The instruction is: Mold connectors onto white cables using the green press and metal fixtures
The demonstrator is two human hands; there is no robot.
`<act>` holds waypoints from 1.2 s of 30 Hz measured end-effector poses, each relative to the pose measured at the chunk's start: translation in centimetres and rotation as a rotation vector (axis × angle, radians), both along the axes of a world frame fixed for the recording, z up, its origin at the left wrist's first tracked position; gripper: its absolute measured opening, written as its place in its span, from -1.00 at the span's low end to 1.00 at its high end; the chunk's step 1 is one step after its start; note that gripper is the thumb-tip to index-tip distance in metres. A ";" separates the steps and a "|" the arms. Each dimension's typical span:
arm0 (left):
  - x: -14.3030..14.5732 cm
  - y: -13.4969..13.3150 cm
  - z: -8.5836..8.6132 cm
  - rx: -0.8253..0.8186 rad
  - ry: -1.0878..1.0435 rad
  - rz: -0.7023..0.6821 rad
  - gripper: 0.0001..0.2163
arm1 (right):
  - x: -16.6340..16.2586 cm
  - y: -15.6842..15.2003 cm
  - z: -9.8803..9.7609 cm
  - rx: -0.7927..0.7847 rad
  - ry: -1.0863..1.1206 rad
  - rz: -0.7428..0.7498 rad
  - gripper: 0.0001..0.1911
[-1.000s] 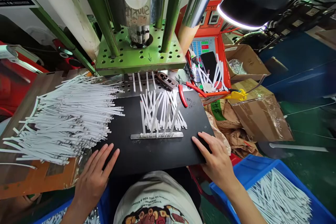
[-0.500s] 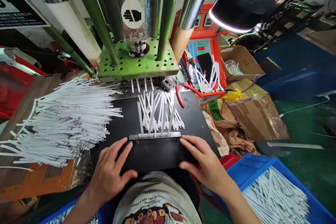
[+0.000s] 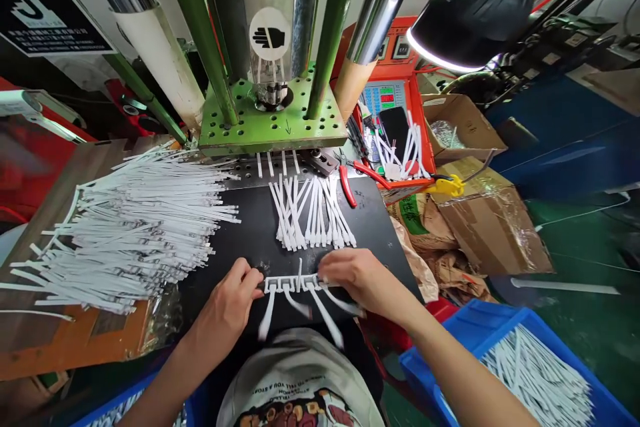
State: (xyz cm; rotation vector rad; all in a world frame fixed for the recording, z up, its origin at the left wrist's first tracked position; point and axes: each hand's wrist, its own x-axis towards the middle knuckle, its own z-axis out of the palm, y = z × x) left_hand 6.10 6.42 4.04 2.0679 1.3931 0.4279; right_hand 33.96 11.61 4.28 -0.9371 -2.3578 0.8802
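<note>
My left hand (image 3: 234, 295) is closed on the left end of a narrow metal bar (image 3: 274, 282). The bar's other end is pinched in the fingers of my right hand (image 3: 357, 275). White moulded pieces line the bar, and several flat white cables (image 3: 323, 315) hang from it toward my lap, blurred by motion. One short white stub (image 3: 300, 268) points up at its middle. Just beyond lie bunches of loose white cables (image 3: 327, 213) on the black table (image 3: 240, 247). Under the green press plate (image 3: 273, 143), several white cable ends stick out.
A large pile of white cables (image 3: 145, 227) covers the left side. Red-handled pliers (image 3: 347, 187) lie near the orange control box (image 3: 425, 153). A black lamp (image 3: 475, 17) hangs above it. At the lower right stands a blue bin (image 3: 467, 327) full of white strips.
Both hands have closed on the bar's ends. The bar has turned over, so its cables now hang toward me instead of pointing away. The view has shifted slightly.
</note>
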 end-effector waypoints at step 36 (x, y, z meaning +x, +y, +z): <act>4.4 3.7 2.2 0.167 -0.371 0.150 -0.67 | 0.0 -0.5 1.9 -0.210 0.265 -0.441 -0.76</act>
